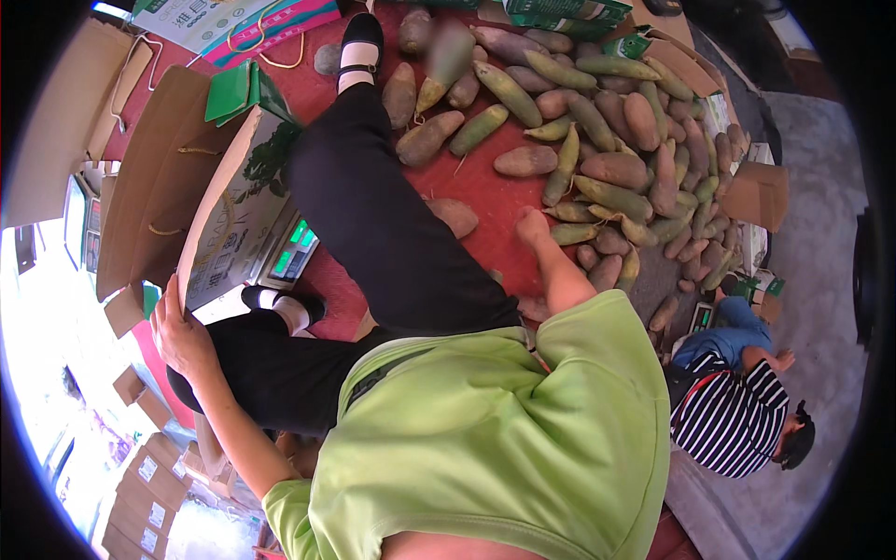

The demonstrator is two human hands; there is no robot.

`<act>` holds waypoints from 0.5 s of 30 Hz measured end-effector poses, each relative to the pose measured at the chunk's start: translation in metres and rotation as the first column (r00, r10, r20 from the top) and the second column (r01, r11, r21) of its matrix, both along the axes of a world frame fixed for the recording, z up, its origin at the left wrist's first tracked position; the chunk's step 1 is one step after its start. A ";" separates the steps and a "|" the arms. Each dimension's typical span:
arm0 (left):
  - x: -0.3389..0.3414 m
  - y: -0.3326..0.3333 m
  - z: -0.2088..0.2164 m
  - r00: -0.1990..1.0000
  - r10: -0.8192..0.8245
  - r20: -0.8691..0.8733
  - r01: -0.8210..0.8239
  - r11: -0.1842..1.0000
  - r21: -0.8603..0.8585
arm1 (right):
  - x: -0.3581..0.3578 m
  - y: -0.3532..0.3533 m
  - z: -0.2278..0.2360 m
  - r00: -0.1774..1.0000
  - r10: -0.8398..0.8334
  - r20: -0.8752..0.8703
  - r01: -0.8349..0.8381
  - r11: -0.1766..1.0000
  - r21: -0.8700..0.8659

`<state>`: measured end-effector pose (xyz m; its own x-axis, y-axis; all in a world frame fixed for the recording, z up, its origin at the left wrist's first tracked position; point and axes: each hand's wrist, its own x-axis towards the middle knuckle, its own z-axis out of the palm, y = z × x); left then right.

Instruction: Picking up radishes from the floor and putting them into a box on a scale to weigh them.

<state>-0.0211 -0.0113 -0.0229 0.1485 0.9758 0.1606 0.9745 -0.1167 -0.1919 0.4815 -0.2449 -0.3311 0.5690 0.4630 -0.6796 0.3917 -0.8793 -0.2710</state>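
My left hand [182, 338] grips the lower edge of a tall open cardboard box [229, 201] with printed sides and green flaps. The box stands by a digital scale [287, 252] with lit green displays. My right hand [533, 228] is closed over the red floor covering [499, 201], with nothing seen sticking out of it. It is at the near left edge of a large heap of long radishes [611, 168], some green, some dull purple-red. A lone reddish radish [454, 217] lies between my leg and that hand.
My outstretched leg [373, 201] lies between box and heap. A printed carton with rope handles [238, 28] stands at the far left. Flat brown cartons [149, 485] are stacked at the near left. Another person in a striped shirt [733, 411] is beyond the heap, at the right.
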 end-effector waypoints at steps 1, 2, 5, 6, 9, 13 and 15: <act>0.004 0.001 -0.002 1.000 0.002 0.007 -0.002 1.000 0.004 | 0.009 0.006 0.000 0.989 0.066 0.131 -0.066 0.998 0.000; 0.007 0.002 -0.004 1.000 -0.001 0.010 0.001 1.000 0.003 | 0.018 0.011 0.000 0.957 0.131 0.259 -0.133 0.991 -0.009; 0.001 0.000 -0.002 1.000 0.007 -0.021 -0.006 1.000 0.018 | 0.018 0.053 0.023 0.870 0.283 0.404 -0.319 0.947 0.024; 0.001 0.000 -0.004 1.000 -0.011 -0.017 0.011 0.999 0.032 | 0.020 0.068 0.031 0.868 0.291 0.402 -0.328 0.945 0.023; 0.002 0.000 -0.005 0.999 -0.035 -0.018 0.036 0.998 0.056 | 0.026 0.102 0.043 0.815 0.438 0.380 -0.404 0.899 -0.170; 0.006 0.004 -0.005 0.998 -0.059 0.005 0.058 0.994 0.090 | 0.032 0.114 0.035 0.672 0.550 0.497 -0.564 0.814 -0.137; 0.006 0.004 -0.005 0.998 -0.057 0.011 0.056 0.994 0.096 | 0.034 0.109 0.026 0.591 0.578 0.562 -0.635 0.763 -0.118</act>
<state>-0.0147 -0.0074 -0.0276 0.1998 0.9461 0.2549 0.9695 -0.1531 -0.1915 0.5155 -0.1355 -0.3055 0.3802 0.8780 -0.2907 0.9248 -0.3667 0.1018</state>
